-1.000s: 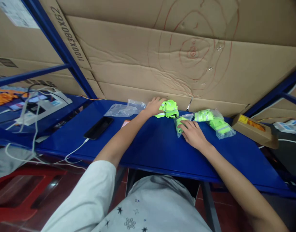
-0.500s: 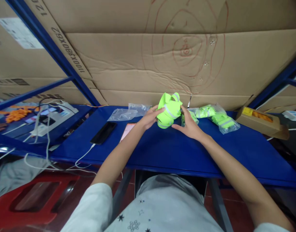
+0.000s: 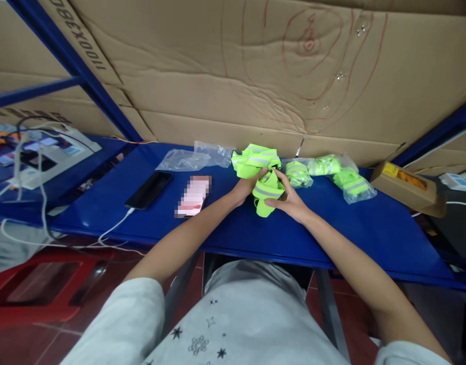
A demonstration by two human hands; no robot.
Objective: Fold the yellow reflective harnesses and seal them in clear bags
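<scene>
Above the middle of the blue table I have a bundle of neon-yellow reflective strap (image 3: 256,161) with silver stripes, partly spread out in loops. A looser part of it hangs down between my hands. My left hand (image 3: 245,188) is closed on the strap from the left; its fingers are partly hidden behind the fabric. From the right, my right hand (image 3: 290,201) grips the lower folds, thumb in front and fingers behind. Just beyond it lies a packed neon-yellow bundle (image 3: 298,173) in clear plastic.
More bagged neon-yellow bundles (image 3: 350,183) lie at the back right, beside an open cardboard box (image 3: 405,188). Clear plastic bags (image 3: 191,158) lie at the back left. A black phone (image 3: 149,190) on a white cable and a lit phone (image 3: 194,195) are at the left. Cardboard (image 3: 187,81) walls the back.
The strap bundle has come apart from a compact roll into looser loops, one part dropping toward me. My right hand has closed on it. The view has shifted slightly.
</scene>
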